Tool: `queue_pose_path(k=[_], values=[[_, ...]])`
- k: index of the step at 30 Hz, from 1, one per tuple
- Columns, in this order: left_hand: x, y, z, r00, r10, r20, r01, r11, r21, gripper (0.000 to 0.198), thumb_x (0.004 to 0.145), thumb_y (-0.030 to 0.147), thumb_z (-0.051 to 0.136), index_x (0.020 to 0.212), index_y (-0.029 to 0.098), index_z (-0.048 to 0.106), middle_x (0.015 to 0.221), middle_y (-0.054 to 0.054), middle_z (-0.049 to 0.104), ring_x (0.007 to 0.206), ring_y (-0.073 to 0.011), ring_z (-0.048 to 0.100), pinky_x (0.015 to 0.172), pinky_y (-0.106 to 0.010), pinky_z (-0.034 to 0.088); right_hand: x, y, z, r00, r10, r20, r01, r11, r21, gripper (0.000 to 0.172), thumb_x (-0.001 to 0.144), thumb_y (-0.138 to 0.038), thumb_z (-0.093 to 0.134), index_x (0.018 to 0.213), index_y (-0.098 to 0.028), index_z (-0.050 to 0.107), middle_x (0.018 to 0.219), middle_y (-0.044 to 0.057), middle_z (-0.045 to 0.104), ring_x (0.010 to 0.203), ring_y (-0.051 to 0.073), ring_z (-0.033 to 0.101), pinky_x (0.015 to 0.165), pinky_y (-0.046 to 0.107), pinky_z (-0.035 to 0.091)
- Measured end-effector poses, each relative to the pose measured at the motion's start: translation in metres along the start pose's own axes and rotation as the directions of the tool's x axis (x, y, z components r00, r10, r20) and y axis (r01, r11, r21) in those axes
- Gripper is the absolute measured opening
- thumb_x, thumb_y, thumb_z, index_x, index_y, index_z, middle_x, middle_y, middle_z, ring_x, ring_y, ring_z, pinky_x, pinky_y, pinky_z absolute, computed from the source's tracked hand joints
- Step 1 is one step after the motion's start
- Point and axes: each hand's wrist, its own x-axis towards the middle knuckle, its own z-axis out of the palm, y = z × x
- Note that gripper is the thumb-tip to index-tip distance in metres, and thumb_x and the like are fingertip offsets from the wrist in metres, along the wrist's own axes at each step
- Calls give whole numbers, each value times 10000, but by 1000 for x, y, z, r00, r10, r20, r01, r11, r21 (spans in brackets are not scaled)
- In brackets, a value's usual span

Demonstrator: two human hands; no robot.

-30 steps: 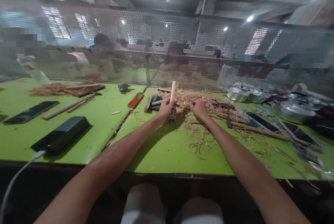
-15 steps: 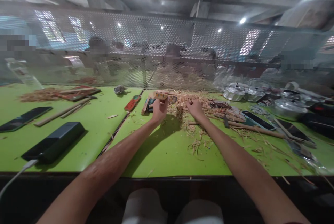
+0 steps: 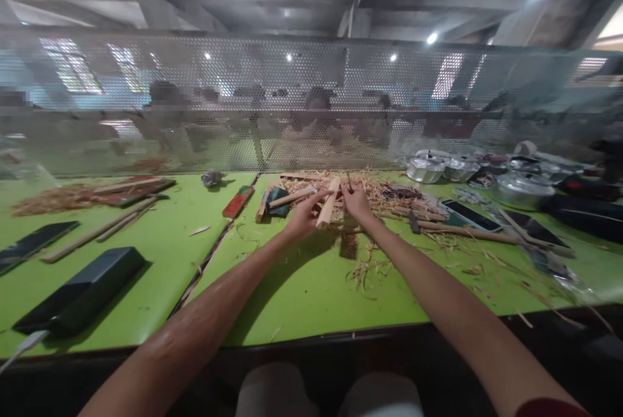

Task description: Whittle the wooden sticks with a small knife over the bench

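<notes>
At frame centre I have the left hand [image 3: 302, 217] gripping a wooden block [image 3: 329, 203]; the right hand [image 3: 357, 203] curls beside it, its hold unclear.

Wooden piece [image 3: 329, 207] | pale, straight, narrow | slanted (near end leftward) | in the left of two hands [image 3: 302, 216]

Left of the grip, a dark box-shaped device [image 3: 82, 290] is lying with a white cable [image 3: 26, 342] running from its near end, and a black phone [image 3: 36, 242] is resting farther left. A crumpled silvery ball [image 3: 211, 178] is sitting beyond, also left. Right of the grip, a pale-edged phone [image 3: 471, 214] is lying, 2 small shiny pots [image 3: 426, 169] are standing farther back, and a black bag [image 3: 584, 216] is slumping farther out. Behind the grip, a perforated screen [image 3: 292, 138] is stretching across
</notes>
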Motion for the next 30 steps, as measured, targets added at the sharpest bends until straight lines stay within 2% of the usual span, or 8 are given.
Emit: queue_pose_path(k=[2, 4, 8, 13, 18, 22, 27, 30], values=[[1, -2, 1, 998, -57, 10, 58, 995, -75, 607, 765, 118, 676, 1366, 196, 673, 1270, -132, 703, 848, -156, 688, 706, -265, 574, 0, -3, 0, 1000, 17, -1, -17, 1000, -17, 431, 1045, -337, 452, 718, -146, 656, 698, 51, 673, 657, 144, 558, 677, 238, 392], [2, -2, 3, 989, -151, -6, 147, 972, -181, 470, 816, 177, 648, 1283, 194, 702, 1280, -127, 693, 796, -147, 689, 662, -276, 584, -2, -7, -1, 1000, 12, -3, -12, 998, -64, 409, 1041, -312, 460, 703, -151, 624, 682, 40, 655, 635, 134, 525, 645, 242, 359], [3, 2, 7, 954, -299, -16, 276, 898, -342, 292, 891, 290, 677, 1160, 176, 667, 1068, -93, 712, 699, -128, 673, 656, -301, 599, -9, -14, 2, 999, -21, 40, 26, 992, -127, 369, 1011, -280, 487, 676, -164, 591, 645, 19, 609, 612, 135, 477, 612, 257, 314], [4, 5, 11, 901, -428, -64, 358, 820, -447, 398, 820, 239, 798, 1129, 187, 551, 985, -71, 708, 770, -146, 683, 665, -282, 588, -17, -18, 10, 982, -85, 168, 115, 977, -179, 356, 991, -277, 517, 664, -166, 603, 677, 23, 617, 641, 142, 482, 616, 245, 315], [5, 2, 8, 883, -464, -69, 360, 765, -535, 473, 729, 115, 726, 1139, 236, 523, 942, -8, 693, 708, -125, 650, 640, -271, 571, -24, -25, 9, 943, -179, 280, 239, 950, -200, 294, 994, -268, 521, 824, -126, 715, 801, 41, 708, 720, 140, 525, 658, 218, 328], [7, 2, 7, 866, -484, -125, 373, 792, -484, 285, 711, 130, 624, 983, 197, 569, 821, 3, 631, 595, -100, 566, 556, -234, 510, -25, -29, 4, 939, -186, 290, 285, 893, -349, 203, 909, -162, 570, 918, -115, 767, 884, 65, 744, 768, 148, 548, 687, 224, 335], [3, 10, 6, 865, -491, -107, 433, 837, -336, 516, 757, 194, 620, 1264, 247, 540, 778, 40, 590, 544, -118, 552, 479, -218, 419, -22, -35, -4, 960, -107, 259, 234, 816, -529, 277, 941, -167, 565, 1027, -54, 802, 1030, 154, 765, 887, 174, 617, 745, 229, 380], [1, 15, 5, 917, -395, -59, 387, 916, -110, 563, 774, 203, 631, 1329, 241, 546, 763, 42, 603, 549, -130, 542, 529, -244, 439, -22, -41, -7, 967, 8, 256, 158, 768, -620, 325, 967, -173, 546, 1100, -40, 810, 1082, 200, 771, 946, 203, 669, 766, 238, 409]])
